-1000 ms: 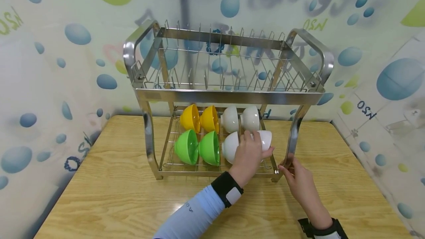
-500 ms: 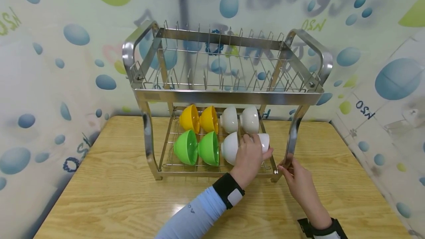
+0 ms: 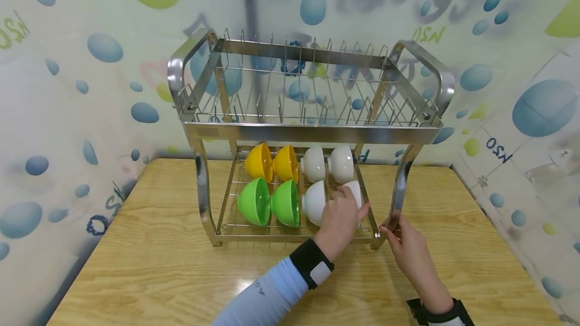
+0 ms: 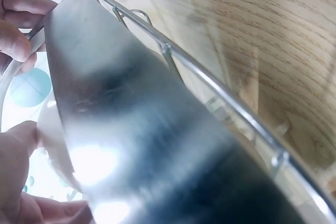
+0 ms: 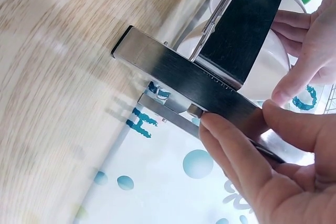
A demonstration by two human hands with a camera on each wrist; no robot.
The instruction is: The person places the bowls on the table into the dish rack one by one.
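In the head view my left hand (image 3: 339, 219) reaches into the lower tier of a metal dish rack (image 3: 312, 134). It grips a white bowl (image 3: 355, 191) at the front right, fingers on its left part and thumb out toward its right side. The hand hides much of this bowl; in the right wrist view the white bowl (image 5: 270, 69) shows behind the rack's front bar. My right hand (image 3: 410, 248) pinches the rack's front right leg (image 3: 399, 192) near its foot. In the right wrist view the right hand (image 5: 273, 166) has thumb and fingers on either side of that leg.
Beside the gripped bowl stands another white bowl (image 3: 314, 202), then two green bowls (image 3: 254, 202). Behind them are two yellow bowls (image 3: 258, 162) and two white bowls (image 3: 341, 164), all on their sides. The upper wire tier (image 3: 294, 92) overhangs them. The wooden table (image 3: 149, 265) meets a patterned wall.
The gripped white bowl has shifted left and lower into the front row, its rim now facing more to the right. My right hand keeps its hold on the rack leg.
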